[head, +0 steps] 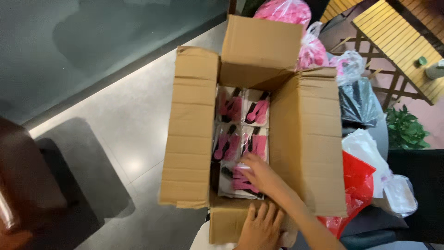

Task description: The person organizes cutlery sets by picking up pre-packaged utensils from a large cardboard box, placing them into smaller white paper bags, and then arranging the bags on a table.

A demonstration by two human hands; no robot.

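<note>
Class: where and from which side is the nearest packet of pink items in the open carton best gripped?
Judging by its flat pose, grip the packet by its near edge, coming from above, where the right hand already rests; carton walls block the sides.

**Two bare hands at the lower centre, both resting flat**

The right hand (259, 173) sits just below the middle of the view. Its bare forearm enters from the lower edge at about five o'clock and runs up toward eleven o'clock. The wrist is straight, the palm faces down, and the fingers are loosely spread and slightly blurred, tips pointing toward ten o'clock.

The left hand (261, 229) lies directly below it, at six o'clock, cut off by the lower edge. It is palm down, fingers extended and slightly fanned, pointing toward twelve o'clock. Neither hand is closed into a grip.
</note>
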